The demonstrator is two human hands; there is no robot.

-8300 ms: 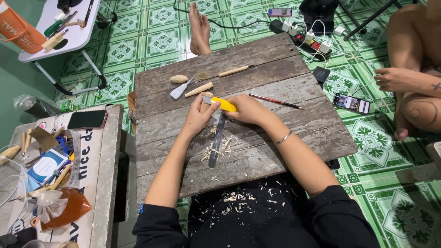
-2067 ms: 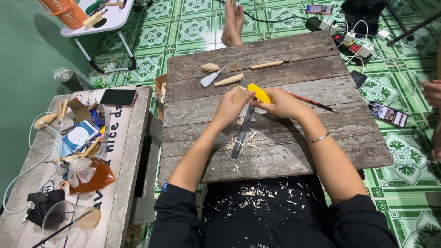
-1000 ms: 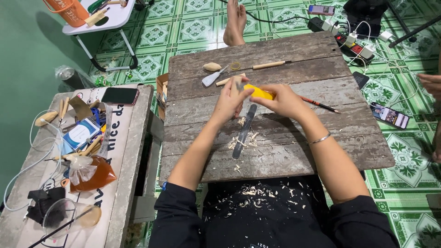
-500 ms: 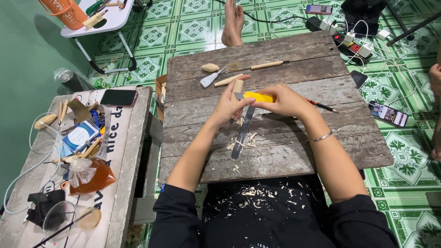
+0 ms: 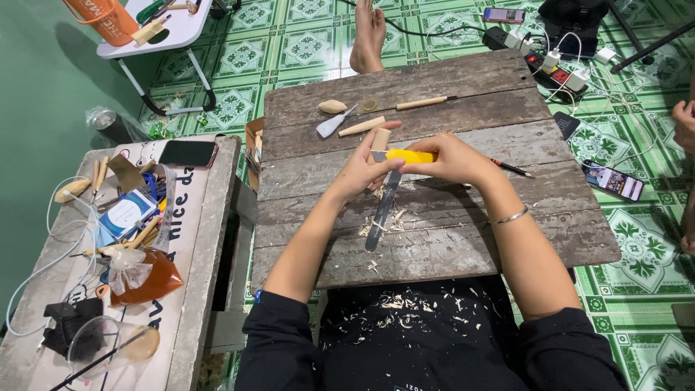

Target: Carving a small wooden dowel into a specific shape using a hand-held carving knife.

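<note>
Over the last half second your hands are barely shifting: the knife (image 5: 410, 156) is staying level across the top of the wood stick (image 5: 379, 139), so you are still whittling the same end, and shavings (image 5: 382, 223) are piling on the table (image 5: 449, 239) below. Going left to right: your left hand (image 5: 360, 170) is curling shut around the pale stick, holding it upright-ish with its tip poking above the fingers, thumb pressing near the blade. A long grey file (image 5: 381, 211) is lying just under it, pointing toward you. Your right hand (image 5: 455, 159) is closing tight on the yellow knife handle, blade reaching left to the stick. The two hands are working almost touching, above mid-table.
</note>
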